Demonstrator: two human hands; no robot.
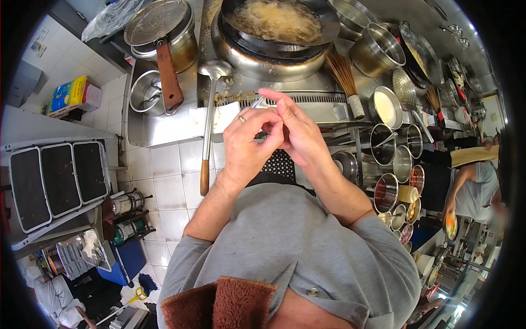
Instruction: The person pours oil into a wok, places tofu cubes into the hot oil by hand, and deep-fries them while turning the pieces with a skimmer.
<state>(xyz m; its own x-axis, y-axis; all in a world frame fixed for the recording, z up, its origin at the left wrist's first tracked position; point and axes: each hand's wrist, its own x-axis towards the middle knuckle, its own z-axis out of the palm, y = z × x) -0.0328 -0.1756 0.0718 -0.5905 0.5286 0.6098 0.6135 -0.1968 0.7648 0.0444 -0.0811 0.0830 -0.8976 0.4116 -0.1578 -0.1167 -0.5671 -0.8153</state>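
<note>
My left hand (249,140), with a ring on one finger, is curled into a pinch. Its fingertips press against my right hand (300,131) in front of my chest; whatever they hold, if anything, is hidden. The right hand has its index finger stretched out to the left and its thumb against the left fingertips. Just beyond both hands runs the stove's slotted front edge (312,100). To their left, a long-handled ladle (210,109) rests with its bowl on the stove and its wooden grip hanging over the edge.
Ahead, a wok (241,27) holds bubbling oil. A wire strainer (156,24) lies across a pot at left, near a small metal pot (143,90). At right are a bamboo brush (345,79), a bowl of pale liquid (386,107) and several containers. Another person (474,186) stands far right.
</note>
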